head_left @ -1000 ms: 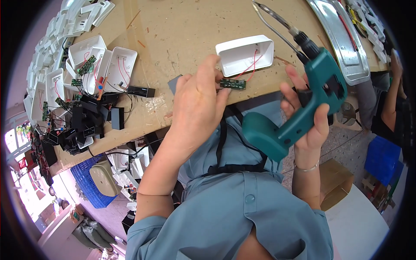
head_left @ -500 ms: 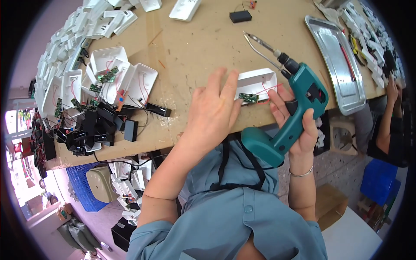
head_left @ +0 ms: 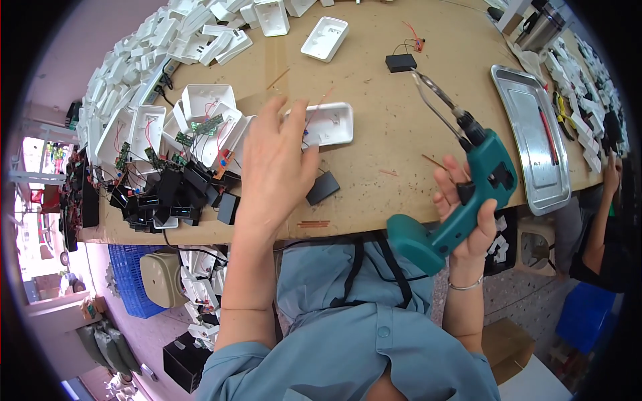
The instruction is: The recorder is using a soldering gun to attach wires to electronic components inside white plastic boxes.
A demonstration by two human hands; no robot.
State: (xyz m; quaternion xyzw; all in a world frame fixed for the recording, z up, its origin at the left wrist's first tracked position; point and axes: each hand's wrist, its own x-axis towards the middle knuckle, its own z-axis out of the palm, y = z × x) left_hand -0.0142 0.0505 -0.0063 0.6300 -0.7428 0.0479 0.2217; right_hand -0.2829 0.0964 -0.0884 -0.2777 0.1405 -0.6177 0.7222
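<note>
My right hand [head_left: 468, 220] is wrapped around the handle of a green soldering gun [head_left: 491, 164], its metal tip and thin curved tube pointing up and left. My left hand [head_left: 277, 157] has its fingers stretched apart over the left end of a white plastic housing [head_left: 334, 123]. Red wire shows inside that housing; the hand hides the rest of it. A black rectangular box [head_left: 323, 188] lies beside my left thumb. Left of the hand is a group of white housings [head_left: 207, 100] with green circuit boards [head_left: 207, 125] and wires.
Black boxes [head_left: 170, 194] are heaped at the table's left. White housings [head_left: 167, 33] pile up behind. A metal tray [head_left: 528, 134] lies at right, near another person's arm [head_left: 602, 214]. Farther back are a single white housing [head_left: 326, 39] and a wired black box [head_left: 401, 63].
The white housing has moved left with my left hand, toward the group. A black box and some thin brown strips on the table now show. The soldering gun stays in my right hand.
</note>
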